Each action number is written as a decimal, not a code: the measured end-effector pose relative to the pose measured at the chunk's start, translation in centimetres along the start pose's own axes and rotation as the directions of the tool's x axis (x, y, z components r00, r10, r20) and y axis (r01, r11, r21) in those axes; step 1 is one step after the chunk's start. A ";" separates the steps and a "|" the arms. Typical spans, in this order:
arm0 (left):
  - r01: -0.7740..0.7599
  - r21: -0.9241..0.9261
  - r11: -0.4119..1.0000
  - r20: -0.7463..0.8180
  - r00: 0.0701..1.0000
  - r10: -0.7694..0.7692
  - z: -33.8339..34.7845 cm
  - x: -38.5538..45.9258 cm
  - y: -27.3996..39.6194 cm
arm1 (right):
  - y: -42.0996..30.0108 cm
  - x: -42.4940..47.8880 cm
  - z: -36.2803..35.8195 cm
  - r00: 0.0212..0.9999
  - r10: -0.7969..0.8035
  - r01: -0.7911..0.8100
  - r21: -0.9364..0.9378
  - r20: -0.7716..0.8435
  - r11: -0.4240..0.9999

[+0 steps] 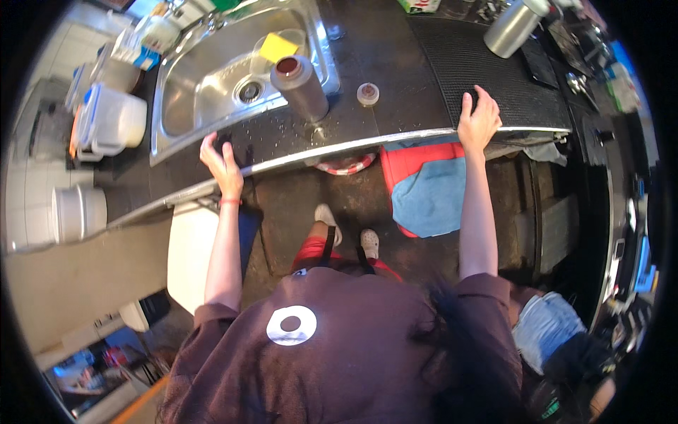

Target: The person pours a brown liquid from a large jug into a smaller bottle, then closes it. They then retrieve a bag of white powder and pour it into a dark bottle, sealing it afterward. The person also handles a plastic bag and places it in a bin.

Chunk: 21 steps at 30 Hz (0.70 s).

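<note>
My left hand (222, 165) is at the counter's front edge, left of centre, fingers apart and holding nothing. Further right, my right hand (478, 121) is likewise bare, at the edge of a black ribbed mat (455, 58). Between them an uncapped squeeze bottle (304, 93) stands upright on the dark counter, with something reddish-brown visible at its mouth. A small round cap (367, 94) with brown residue lies to its right. Behind the bottle, a yellow sponge (277, 47) rests on a clear plastic container in the steel sink (212, 82). Water drops dot the counter near the bottle.
Lidded plastic containers (114, 116) stand left of the sink, and a white tub (79, 213) nearer. A metal canister (511, 32) stands at the back right. Below the counter, a blue cloth (429, 196) hangs over a red container (394, 164). Another person (551, 323) is at the lower right.
</note>
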<state>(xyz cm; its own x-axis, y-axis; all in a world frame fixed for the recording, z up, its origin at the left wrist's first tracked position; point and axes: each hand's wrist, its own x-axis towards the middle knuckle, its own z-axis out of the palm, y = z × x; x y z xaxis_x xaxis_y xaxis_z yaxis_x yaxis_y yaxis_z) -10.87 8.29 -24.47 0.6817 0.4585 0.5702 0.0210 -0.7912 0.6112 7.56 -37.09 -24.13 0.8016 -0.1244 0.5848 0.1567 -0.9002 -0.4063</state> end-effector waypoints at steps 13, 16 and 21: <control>-0.175 0.322 0.930 0.152 0.980 0.132 1.3 0.0 1.5 | 1.4 0.1 1.0 1.000 -0.021 0.020 -0.098 -0.003 0.995; -0.174 0.333 0.927 0.158 0.979 0.128 1.0 -0.4 1.3 | 1.2 0.0 0.9 1.000 -0.013 0.013 -0.070 -0.007 0.997; -0.173 0.337 0.925 0.150 0.980 0.129 0.8 -0.3 1.5 | 0.8 0.0 0.8 0.999 -0.008 0.012 -0.105 0.042 0.994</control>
<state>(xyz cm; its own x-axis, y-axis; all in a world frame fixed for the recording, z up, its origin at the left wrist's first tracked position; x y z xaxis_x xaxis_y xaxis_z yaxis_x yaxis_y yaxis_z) -10.44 6.60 -24.14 0.7809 0.2867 0.5549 0.1481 -0.9481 0.2814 8.11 -37.52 -25.03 0.8241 -0.0995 0.5577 0.1051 -0.9405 -0.3231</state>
